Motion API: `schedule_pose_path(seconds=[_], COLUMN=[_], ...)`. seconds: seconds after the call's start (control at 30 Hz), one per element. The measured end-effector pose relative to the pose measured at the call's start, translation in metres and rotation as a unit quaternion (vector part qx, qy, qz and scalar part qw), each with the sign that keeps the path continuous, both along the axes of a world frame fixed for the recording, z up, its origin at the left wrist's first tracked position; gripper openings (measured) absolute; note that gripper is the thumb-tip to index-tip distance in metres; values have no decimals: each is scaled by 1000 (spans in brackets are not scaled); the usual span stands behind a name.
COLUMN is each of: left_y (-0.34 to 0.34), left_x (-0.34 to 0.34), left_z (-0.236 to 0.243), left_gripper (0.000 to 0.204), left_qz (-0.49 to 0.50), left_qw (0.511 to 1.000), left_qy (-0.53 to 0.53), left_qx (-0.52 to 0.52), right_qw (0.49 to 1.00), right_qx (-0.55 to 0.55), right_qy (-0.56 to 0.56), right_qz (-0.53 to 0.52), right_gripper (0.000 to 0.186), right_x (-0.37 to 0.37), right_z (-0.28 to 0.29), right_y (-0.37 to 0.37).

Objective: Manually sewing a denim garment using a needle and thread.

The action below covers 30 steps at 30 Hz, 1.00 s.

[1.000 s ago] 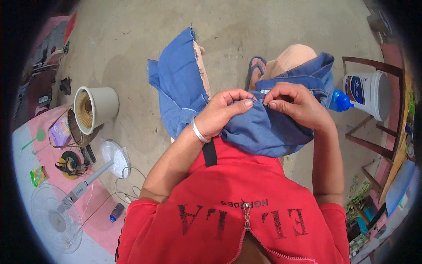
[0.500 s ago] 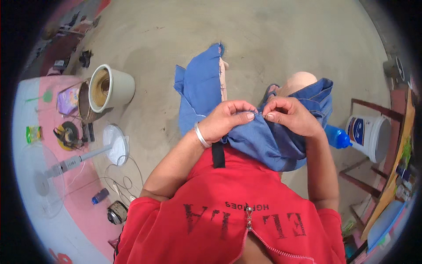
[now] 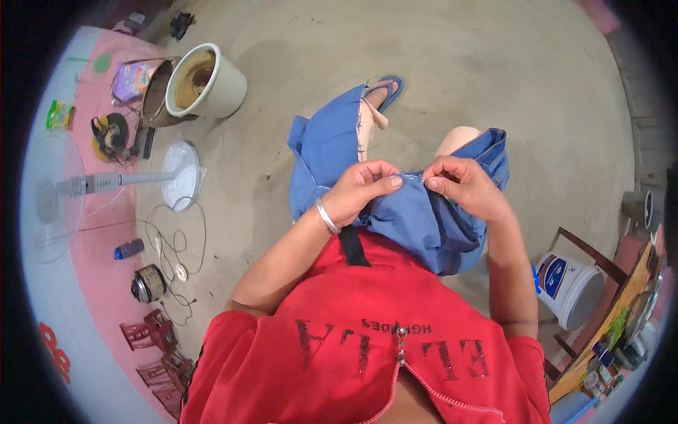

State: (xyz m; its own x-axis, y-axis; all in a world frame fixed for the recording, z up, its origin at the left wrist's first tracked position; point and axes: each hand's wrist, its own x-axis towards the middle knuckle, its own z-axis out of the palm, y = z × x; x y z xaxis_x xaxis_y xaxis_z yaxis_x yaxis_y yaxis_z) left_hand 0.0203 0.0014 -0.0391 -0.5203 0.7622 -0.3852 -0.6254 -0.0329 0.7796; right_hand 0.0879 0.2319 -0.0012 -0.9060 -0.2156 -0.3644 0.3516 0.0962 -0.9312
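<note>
red chairs [image 3: 152,332]: in view | left sandal [image 3: 393,93]: exposed | blue bottle [image 3: 535,279]: mostly hidden

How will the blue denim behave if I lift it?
Probably floppy: the blue denim lies in loose folds. It may sag and trail unevenly, since the left hand and right hand pinch only a small part.

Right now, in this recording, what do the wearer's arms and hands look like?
Both the left hand and right hand are ungloved. A smooth silver-coloured bangle circles the left wrist; none shows on the right. Short red sleeves leave the forearms uncovered, with dark trim along the left sleeve's outer edge.
</note>
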Motion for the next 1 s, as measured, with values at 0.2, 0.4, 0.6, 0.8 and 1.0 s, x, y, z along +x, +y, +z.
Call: schedule_pose_path(seconds=[0.2, 0.4, 0.6, 0.8, 1.0], left_y=[6, 11, 14, 18, 17], left_x=[-5, -10, -9, -3, -3], left_z=[-1, -3, -7, 10, -1], left_gripper=[17, 17, 15, 12, 14], left_qz=[17, -5, -13, -35, -13], left_qw=[1000, 1000, 1000, 972, 985], left_qy=[-13, -6, 7, 200, 146], left_qx=[-2, -6, -7, -119, -90], right_qw=[997, 996, 994, 876, 976], right_qx=[71, 78, 100, 438, 181], right_qy=[38, 2, 32, 200, 56], right_qz=[4, -31, -43, -36, -103], right_gripper=[15, 12, 10, 15, 14], right_x=[-8, -1, 7, 12, 25], right_z=[3, 9, 5, 18, 7], right_y=[0, -1, -2, -42, -19])
